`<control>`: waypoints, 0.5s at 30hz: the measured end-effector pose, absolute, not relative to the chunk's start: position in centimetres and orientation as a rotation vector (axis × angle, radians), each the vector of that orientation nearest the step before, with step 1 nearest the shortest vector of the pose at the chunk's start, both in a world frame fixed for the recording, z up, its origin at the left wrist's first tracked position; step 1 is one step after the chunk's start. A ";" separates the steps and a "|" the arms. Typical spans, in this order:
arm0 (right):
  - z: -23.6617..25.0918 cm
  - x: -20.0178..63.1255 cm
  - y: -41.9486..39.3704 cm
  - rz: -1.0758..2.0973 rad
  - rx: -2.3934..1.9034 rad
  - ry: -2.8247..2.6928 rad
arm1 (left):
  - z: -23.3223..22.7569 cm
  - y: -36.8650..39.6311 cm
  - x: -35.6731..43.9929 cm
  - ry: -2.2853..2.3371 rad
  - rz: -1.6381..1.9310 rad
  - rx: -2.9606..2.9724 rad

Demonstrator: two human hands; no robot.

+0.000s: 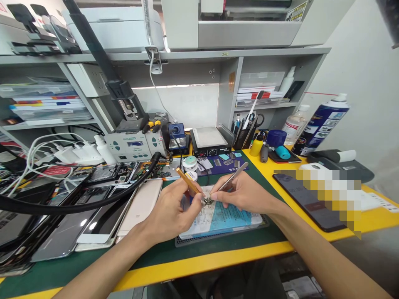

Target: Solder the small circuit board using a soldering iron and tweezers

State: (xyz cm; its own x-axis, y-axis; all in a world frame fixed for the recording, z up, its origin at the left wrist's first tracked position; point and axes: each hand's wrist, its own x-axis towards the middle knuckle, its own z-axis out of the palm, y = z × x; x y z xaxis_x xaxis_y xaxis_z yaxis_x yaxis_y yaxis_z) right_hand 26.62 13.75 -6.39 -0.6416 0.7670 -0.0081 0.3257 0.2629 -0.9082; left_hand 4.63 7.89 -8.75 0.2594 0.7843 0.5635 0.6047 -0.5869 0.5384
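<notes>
Little of the writing could be read: the spray can (321,124) at the right wore a blue and white label with print too small to make out, the grey soldering station (134,146) showed a small lit display and rounded buttons, and the black hot plate (209,141) carried a pale line of lettering on its front that stayed illegible. A white phone (140,207) lying back-up bore a faint logo.

The left hand (170,211) was closed around a slim gold-coloured tool (188,181), a smooth metal barrel held like a pen, its tip down at a small metallic part (206,202). The right hand (243,193) pinched a pair of silver tweezers (232,176), thin and tapering, their points meeting the same part from the other side. That part sat between the two hands on a pale, worn work mat (224,218) stained blue-green, which lay over a dark ribbed pad on the green surface (218,245) edged in yellow.

To the left, several phones with glossy dark glass (62,232) lay crowded together, crossed by a thick black hose (77,205). White chargers and cables (68,153) were bunched behind them. A black mesh pen holder (245,135) held scissors and a toothbrush, with a clear plastic bottle (294,122) and a yellow bottle (256,146) near it. A dark phone (311,203) lay on the yellow edge at the right.
</notes>
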 end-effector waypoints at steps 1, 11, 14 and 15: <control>-6.4 26.6 13.8 1.353 -0.983 -2.099 | -8.8 7.9 4.6 1.301 1.232 2.317; -6.6 26.6 13.9 1.372 -0.957 -2.083 | -8.8 7.9 4.6 1.303 1.228 2.313; -6.5 26.5 13.9 1.364 -0.963 -2.092 | -8.8 7.9 4.5 1.303 1.233 2.318; -6.4 26.5 13.9 1.363 -0.962 -2.094 | -8.8 7.8 4.5 1.304 1.235 2.319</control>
State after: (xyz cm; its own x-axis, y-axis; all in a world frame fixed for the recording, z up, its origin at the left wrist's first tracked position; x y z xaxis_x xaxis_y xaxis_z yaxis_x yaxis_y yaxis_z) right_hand 26.47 13.88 -6.45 -0.6495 0.7603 0.0033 0.3045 0.2641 -0.9152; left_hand 4.54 7.85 -8.78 0.2583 0.7824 0.5667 0.6083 -0.5874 0.5338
